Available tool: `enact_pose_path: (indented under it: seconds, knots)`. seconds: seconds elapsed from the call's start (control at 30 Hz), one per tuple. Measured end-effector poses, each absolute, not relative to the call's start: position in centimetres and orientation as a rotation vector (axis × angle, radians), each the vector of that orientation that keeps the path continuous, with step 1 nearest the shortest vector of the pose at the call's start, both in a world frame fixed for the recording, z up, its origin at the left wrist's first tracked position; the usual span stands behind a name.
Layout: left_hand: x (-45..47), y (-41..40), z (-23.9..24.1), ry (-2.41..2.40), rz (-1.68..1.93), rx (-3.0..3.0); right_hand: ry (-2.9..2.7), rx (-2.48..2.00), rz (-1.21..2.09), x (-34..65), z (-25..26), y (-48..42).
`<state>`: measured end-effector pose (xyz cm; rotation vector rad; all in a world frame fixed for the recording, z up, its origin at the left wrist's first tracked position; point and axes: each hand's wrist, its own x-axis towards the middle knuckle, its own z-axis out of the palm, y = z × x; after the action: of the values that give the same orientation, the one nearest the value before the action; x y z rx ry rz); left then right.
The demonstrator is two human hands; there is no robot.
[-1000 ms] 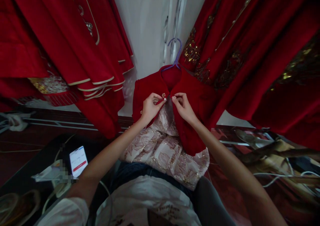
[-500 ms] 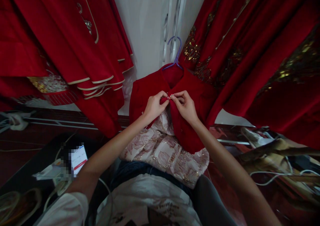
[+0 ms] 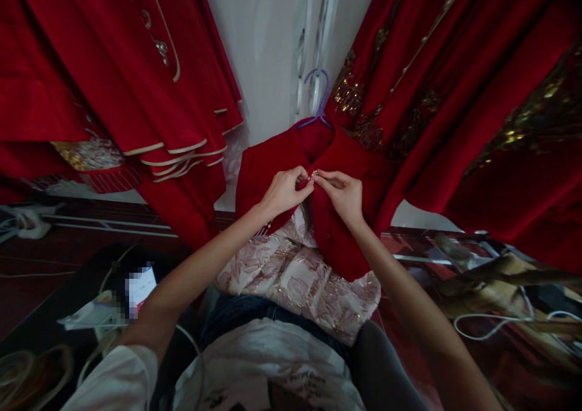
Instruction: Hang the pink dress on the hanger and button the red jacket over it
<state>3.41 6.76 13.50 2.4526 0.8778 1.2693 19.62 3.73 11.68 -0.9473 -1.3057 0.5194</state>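
A small red velvet jacket (image 3: 268,162) hangs on a purple hanger (image 3: 318,99) in front of me, over a pale pink brocade skirt (image 3: 295,277). My left hand (image 3: 284,191) pinches the jacket's left front edge just below the collar. My right hand (image 3: 343,196) pinches the right front edge. Both sets of fingertips meet at a small beaded button (image 3: 313,174) between the two edges. Both hands are closed on the fabric.
Long red embroidered garments hang at the left (image 3: 113,77) and at the right (image 3: 454,96), with a white wall (image 3: 268,47) between them. A phone (image 3: 139,290) and cables lie on a dark surface at lower left. Cords and clutter lie at the right (image 3: 491,277).
My hands have drawn together, bringing the jacket's two front edges from slightly apart to meeting at the beaded button. The jacket shifted slightly.
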Motion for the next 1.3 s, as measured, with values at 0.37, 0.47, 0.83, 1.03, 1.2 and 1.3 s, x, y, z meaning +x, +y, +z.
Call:
enact_pose_path:
  seconds: [0.37, 0.47, 0.83, 1.03, 1.2, 1.3]
  knots:
    - [3.1, 6.8, 14.0, 0.882, 1.170, 2.524, -1.352, -1.036, 0.528, 20.0, 12.0, 3.6]
    - [3.3, 6.9, 14.3, 0.888, 1.177, 2.555, -1.339, -1.017, 0.570, 20.3, 11.9, 3.9]
    - [3.8, 7.8, 14.9, 0.777, 1.072, 2.759, -1.302, -0.951, 0.715, 20.7, 11.0, 4.5]
    - [3.8, 8.2, 14.5, 0.829, 1.106, 2.790, -1.391, -0.960, 0.688, 21.1, 10.7, 4.7]
    - [4.6, 8.6, 13.4, 0.847, 1.331, 2.346, -1.578, -1.036, 0.579, 21.4, 9.7, 3.5]
    - [4.5, 8.6, 11.7, 0.856, 1.282, 2.196, -1.613, -1.226, 0.579, 23.0, 8.7, 2.8]
